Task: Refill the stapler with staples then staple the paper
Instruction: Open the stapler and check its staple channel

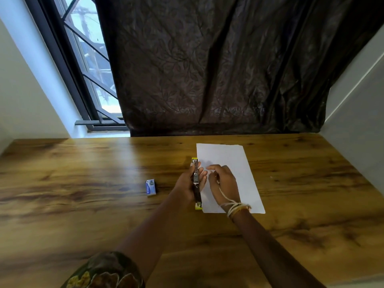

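Observation:
A yellow and metal stapler (195,179) lies opened out lengthwise, its far yellow end near the paper's left edge and its near yellow end at the paper's bottom left corner. My left hand (187,183) grips its middle. My right hand (223,181) hovers just to the right over the white paper (239,163), fingers curled with the fingertips pinched close; whether it holds staples I cannot tell. A small blue staple box (150,187) sits on the wooden table (83,183) to the left of my left hand.
A dark patterned curtain (218,69) hangs behind the table's far edge. A barred window (91,65) is at the back left. White walls close in the table on both sides. String is wrapped around my right wrist (235,207).

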`<state>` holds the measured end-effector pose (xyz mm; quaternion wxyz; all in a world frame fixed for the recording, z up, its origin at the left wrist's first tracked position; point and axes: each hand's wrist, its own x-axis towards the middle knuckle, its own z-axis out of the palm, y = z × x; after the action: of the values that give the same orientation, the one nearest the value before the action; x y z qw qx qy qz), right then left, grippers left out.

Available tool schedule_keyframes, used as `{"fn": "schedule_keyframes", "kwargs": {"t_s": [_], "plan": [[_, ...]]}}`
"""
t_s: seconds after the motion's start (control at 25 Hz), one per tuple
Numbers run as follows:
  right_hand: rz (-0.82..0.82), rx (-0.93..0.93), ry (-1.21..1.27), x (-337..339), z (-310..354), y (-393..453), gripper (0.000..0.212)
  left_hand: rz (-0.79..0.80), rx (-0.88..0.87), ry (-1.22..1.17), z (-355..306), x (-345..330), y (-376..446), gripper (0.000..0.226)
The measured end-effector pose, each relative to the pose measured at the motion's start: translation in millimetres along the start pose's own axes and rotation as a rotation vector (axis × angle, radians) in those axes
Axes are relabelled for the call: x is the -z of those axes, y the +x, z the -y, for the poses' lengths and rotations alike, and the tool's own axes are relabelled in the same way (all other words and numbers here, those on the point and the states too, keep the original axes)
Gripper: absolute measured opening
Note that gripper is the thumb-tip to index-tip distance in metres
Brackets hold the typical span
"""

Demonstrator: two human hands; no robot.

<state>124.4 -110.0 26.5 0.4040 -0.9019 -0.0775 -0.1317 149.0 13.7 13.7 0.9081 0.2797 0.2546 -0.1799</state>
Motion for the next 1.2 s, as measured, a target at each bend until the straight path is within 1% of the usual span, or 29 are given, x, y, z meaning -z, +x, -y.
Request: {"fn": "schedule_keyframes", "kwargs": {"t_s": [0.08,0.16,0.32,0.4,0.52,0.64,0.76,0.84,1.0,1.08,1.16,1.2], "plan": [[0.072,-0.031,0.009,-3,1,14,0.026,-0.002,-0.028,0.119,-4,4,-3,0.034],[0.105,-0.119,0.097,-7,2,22,0.026,-0.02,-0.06,0.249,-7,4,-8,0.04],[0.135,-0.278,0.251,-17,1,23,0.02,-0.134,-0.152,0.562,-16,0,-15,0.039],[0.15,-0.31,0.287,-20,0,19,0.019,-0.156,-0.164,0.642,-19,-1,-17,0.035],[0.169,-0.333,0.304,-24,0,14,0.018,-0.183,-0.155,0.682,-20,1,-17,0.031],[0.181,-0.35,0.301,-27,0,9,0.019,-0.208,-0.152,0.704,-20,4,-15,0.032],[0.195,-0.359,0.285,-30,-1,4,0.019,-0.199,-0.153,0.702,-20,8,-15,0.036],[0.198,-0.363,0.289,-31,-1,2,0.019,-0.201,-0.132,0.69,-22,9,-15,0.037],[0.199,-0.368,0.299,-36,3,4,0.019,-0.24,-0.05,0.679,-29,12,-13,0.03],[0.187,-0.304,0.29,-39,9,5,0.019,-0.216,0.009,0.661,-31,18,-12,0.03],[0.179,-0.15,0.236,-38,12,5,0.023,-0.171,0.043,0.648,-30,24,-11,0.031],[0.19,-0.064,0.167,-38,13,5,0.026,-0.157,0.052,0.647,-30,26,-11,0.03]]}}
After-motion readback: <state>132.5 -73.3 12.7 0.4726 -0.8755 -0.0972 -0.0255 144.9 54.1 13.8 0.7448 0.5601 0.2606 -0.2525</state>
